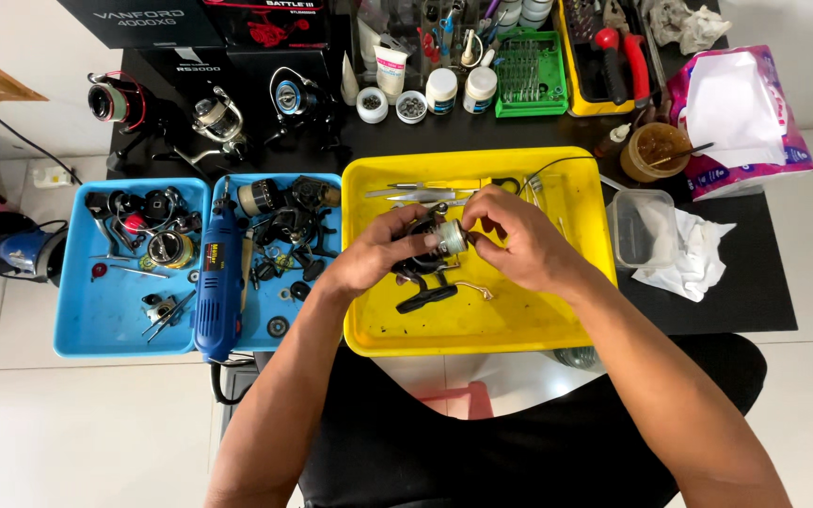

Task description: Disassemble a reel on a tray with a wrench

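Two bare forearms, no sleeves showing anywhere up to the elbows. No watch, no bracelet, no gloves on the left hand (375, 252) or the right hand (518, 239). No rings to be made out, though fingers partly hidden and too small to tell for sure. Fingernails short, unpainted. Below the arms, a dark, plain black garment (519, 433) across lap and belly, probably a shirt or shorts; no print, seam or pocket visible. Upper arms and shoulders out of view.
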